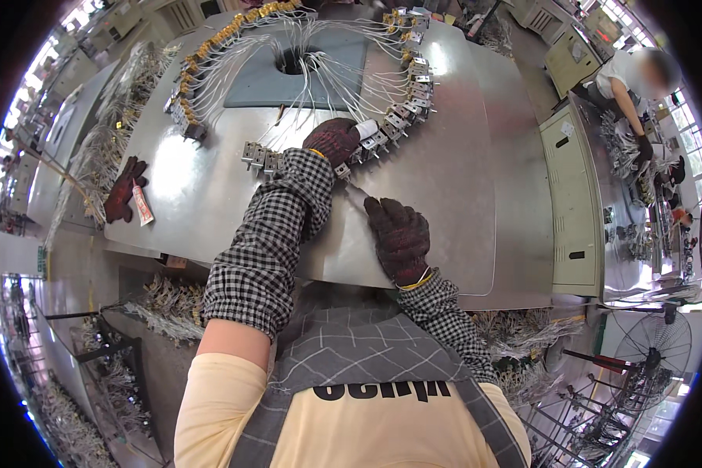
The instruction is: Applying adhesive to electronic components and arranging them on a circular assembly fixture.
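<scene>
My left hand (334,140), in a dark red and black knit glove, is closed at the near side of a ring of small metal blocks. A white cylindrical thing (366,129) juts out beside its fingers. Just below that hand is one small metal block (342,171); whether the fingers grip it is hidden. My right hand (398,239), gloved alike, has its fingers curled. From its fingertips a thin metal rod-like tool (356,190) points toward the block. The other metal blocks (410,109) line the ring, with white wires (331,82) running to its middle.
The ring lies on a shiny metal table (460,195) around a grey plate (246,93) with a dark round hole. A loose glove (124,191) and a red-white tube (142,204) lie at left. A person (624,90) works at a bench beyond a cabinet (571,195) on the right.
</scene>
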Demonstrator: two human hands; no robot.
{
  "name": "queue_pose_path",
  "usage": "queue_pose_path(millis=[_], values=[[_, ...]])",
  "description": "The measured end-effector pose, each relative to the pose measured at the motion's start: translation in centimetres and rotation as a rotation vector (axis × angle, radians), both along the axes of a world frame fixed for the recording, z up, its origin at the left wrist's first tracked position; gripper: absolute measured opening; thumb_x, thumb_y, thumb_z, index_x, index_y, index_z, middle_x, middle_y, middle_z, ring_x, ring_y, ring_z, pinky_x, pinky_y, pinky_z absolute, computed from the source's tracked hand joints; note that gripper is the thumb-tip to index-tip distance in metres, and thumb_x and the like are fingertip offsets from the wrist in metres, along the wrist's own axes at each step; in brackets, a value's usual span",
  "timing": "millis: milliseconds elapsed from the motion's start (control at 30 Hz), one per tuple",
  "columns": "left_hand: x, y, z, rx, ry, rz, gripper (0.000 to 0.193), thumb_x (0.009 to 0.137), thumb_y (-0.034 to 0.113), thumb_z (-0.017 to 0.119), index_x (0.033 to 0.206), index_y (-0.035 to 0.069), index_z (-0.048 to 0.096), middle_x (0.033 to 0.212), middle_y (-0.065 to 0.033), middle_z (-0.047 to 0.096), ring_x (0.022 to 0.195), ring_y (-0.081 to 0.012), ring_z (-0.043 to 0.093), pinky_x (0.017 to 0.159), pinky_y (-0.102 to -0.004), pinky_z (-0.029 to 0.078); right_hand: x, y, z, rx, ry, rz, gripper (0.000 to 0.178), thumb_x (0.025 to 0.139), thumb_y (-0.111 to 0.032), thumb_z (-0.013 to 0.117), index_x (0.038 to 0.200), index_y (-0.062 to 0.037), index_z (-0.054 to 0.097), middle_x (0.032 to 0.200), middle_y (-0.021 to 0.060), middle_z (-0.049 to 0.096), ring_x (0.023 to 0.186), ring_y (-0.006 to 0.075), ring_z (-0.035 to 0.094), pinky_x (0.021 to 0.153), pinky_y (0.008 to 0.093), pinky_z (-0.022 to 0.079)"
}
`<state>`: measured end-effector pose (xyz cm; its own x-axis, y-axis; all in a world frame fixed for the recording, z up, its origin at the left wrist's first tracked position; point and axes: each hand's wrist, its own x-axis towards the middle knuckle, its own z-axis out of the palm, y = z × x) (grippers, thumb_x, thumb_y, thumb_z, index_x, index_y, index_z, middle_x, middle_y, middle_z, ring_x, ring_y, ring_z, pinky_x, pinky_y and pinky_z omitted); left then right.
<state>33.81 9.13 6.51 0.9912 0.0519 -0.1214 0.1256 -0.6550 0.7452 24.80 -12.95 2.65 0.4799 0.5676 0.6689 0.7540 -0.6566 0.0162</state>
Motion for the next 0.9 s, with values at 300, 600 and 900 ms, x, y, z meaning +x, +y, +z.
queue_pose_path(millis=[300,600,900], values=[[-0.2,0.7,2.0,0.097,0.058,-0.019,0.072,0.092,0.067,0.043,0.117,0.003,0.065,0.110,-0.0229,0.067,0.102,-0.0386,0.064,0.092,-0.0461,0.046,0.4,-0.7,-0.5,0.330,0.238,0.017,0.031,0.086,-0.006,0.068,0.117,-0.0074,0.067,0.086,0.0134,0.066,0.072,0.0293,0.064,0.065,0.0381,0.052],[-7.2,5.0,4.1,0.705,-0.033,-0.158,0.061,0.093,0.058,0.050,0.130,0.011,0.057,0.111,-0.0174,0.066,0.105,-0.0365,0.064,0.089,-0.0480,0.049,0.1,-1.0,-0.4,0.362,0.530,-0.072,0.028,0.087,-0.006,0.068,0.114,-0.0038,0.067,0.088,0.0160,0.066,0.073,0.0288,0.065,0.065,0.0382,0.051],[-5.2,-4.3,3.6,0.819,0.033,-0.030,0.057,0.083,0.044,0.067,0.127,0.011,0.052,0.122,-0.0108,0.063,0.115,-0.0252,0.060,0.104,-0.0490,0.039,1.9,-2.1,-1.3,0.587,0.611,-0.131,0.027,0.089,-0.012,0.067,0.114,-0.0030,0.068,0.096,0.0186,0.068,0.084,0.0315,0.066,0.078,0.0392,0.052]])
